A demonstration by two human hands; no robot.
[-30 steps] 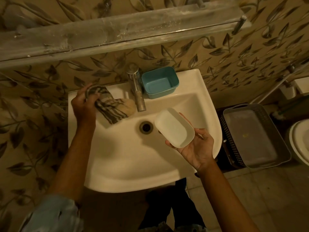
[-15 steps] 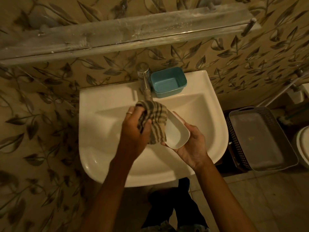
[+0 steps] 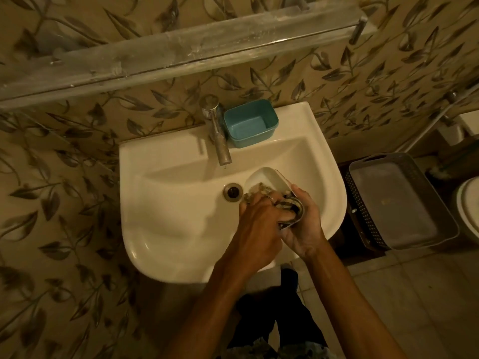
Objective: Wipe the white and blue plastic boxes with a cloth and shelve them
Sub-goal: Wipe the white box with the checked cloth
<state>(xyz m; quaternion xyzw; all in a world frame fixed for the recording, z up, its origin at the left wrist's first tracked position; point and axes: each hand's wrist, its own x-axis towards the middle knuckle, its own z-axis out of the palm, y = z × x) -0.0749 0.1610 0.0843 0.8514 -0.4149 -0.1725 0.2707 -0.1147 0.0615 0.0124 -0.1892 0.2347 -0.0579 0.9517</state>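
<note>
Over the white ceramic sink (image 3: pixel 168 216), the left hand (image 3: pixel 255 221), clutching a striped cloth (image 3: pixel 290 207), wiped the white oval plastic box (image 3: pixel 267 177) gripped in the right hand (image 3: pixel 305 229); the dusty shelf (image 3: pixel 181 50) at twelve o'clock probably came next.

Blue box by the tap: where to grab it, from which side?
On the blue box, probably the near rim, pinched from above and the right: it sits upright, open-topped; the tap crowds its left, the wall its back.

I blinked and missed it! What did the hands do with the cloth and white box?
The left hand carried the striped cloth rightward from the left rim of the white sink and presses it into the white oval plastic box. The right hand kept holding it. The blue rectangular plastic box stayed beside the metal tap.
</note>
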